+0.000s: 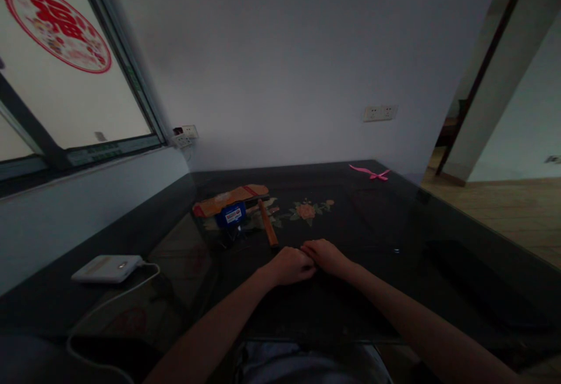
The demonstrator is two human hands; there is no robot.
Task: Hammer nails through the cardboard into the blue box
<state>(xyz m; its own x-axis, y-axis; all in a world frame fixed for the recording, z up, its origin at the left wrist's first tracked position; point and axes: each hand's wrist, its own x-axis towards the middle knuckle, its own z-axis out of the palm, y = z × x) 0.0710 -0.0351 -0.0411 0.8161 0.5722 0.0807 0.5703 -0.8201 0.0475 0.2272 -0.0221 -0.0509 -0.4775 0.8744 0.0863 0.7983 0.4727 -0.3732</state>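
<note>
Near the front of the dark table, my left hand rests with its fingers curled in. My right hand lies against it, also curled, and the fingertips of the two meet. I see nothing held in either. Just beyond my left hand lies a brown wooden stick or handle, pointing away from me. To its left is a small blue box with a white label. Behind that box lies a long orange-brown package with red ends. Small dark items beside the box are too dim to name.
A white power bank with a white cable lies at the left. A pink ribbon is at the far right of the dark, flower-patterned table. A flat black object lies at the right. Wall and window border the table.
</note>
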